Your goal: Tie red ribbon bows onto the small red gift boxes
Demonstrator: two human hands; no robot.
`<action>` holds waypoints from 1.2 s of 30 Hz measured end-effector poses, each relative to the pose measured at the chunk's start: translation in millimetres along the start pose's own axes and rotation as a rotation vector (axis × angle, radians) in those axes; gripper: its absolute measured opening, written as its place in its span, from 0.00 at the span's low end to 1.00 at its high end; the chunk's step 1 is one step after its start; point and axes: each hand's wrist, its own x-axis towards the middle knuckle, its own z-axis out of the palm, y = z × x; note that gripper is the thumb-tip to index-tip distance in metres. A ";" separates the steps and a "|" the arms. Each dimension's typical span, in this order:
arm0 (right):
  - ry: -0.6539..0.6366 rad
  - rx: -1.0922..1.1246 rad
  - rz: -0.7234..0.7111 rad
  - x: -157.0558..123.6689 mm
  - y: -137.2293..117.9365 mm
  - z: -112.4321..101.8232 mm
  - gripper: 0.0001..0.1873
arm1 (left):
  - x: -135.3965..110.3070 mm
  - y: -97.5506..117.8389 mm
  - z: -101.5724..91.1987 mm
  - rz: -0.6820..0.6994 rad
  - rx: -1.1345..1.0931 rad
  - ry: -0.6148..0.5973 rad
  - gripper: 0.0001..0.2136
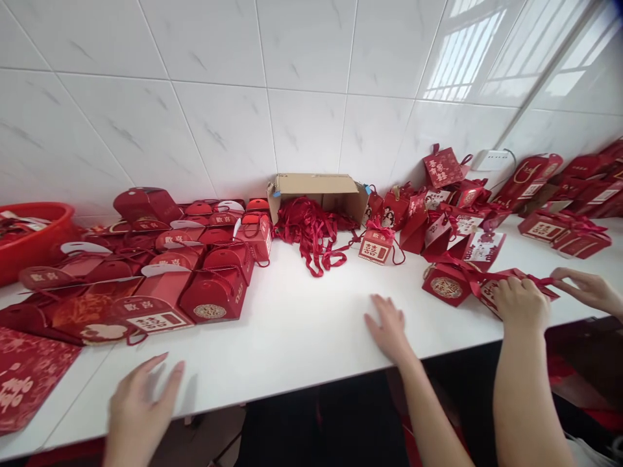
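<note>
My left hand (139, 405) lies open near the front edge of the white table (292, 337), fingers stretched out, holding nothing. My right hand (389, 327) rests flat and open on the table top, also with nothing in it. Closest to my left hand are folded red gift boxes (214, 298) standing in rows. To the right of my right hand, a co-worker's two hands (520, 301) are on a red box with a ribbon (487, 285); one is closed on the box and the other (588, 288) pinches the ribbon's end.
A cardboard carton (316, 191) on its side spills red ribbons (316, 237) at the back by the tiled wall. Several finished red boxes (438, 207) pile up on the right. A red basin (34, 237) stands far left, and flat red sheets (24, 383) lie at the near left.
</note>
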 end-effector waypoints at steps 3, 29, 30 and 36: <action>-0.433 -0.068 -0.154 8.8 -42.4 11.2 0.24 | -12.9 38.7 16.9 0.011 0.312 -0.136 0.24; -0.866 0.669 -0.255 -69.0 -144.4 -41.9 0.06 | -84.6 155.4 -3.2 0.292 -0.447 -1.043 0.14; -0.903 0.701 -0.172 -70.2 -142.0 -46.8 0.07 | -85.3 156.6 -7.2 0.236 -0.494 -1.118 0.12; -1.147 0.874 0.006 -78.4 -125.9 -61.3 0.14 | -81.9 148.8 -21.0 0.057 -0.749 -1.262 0.17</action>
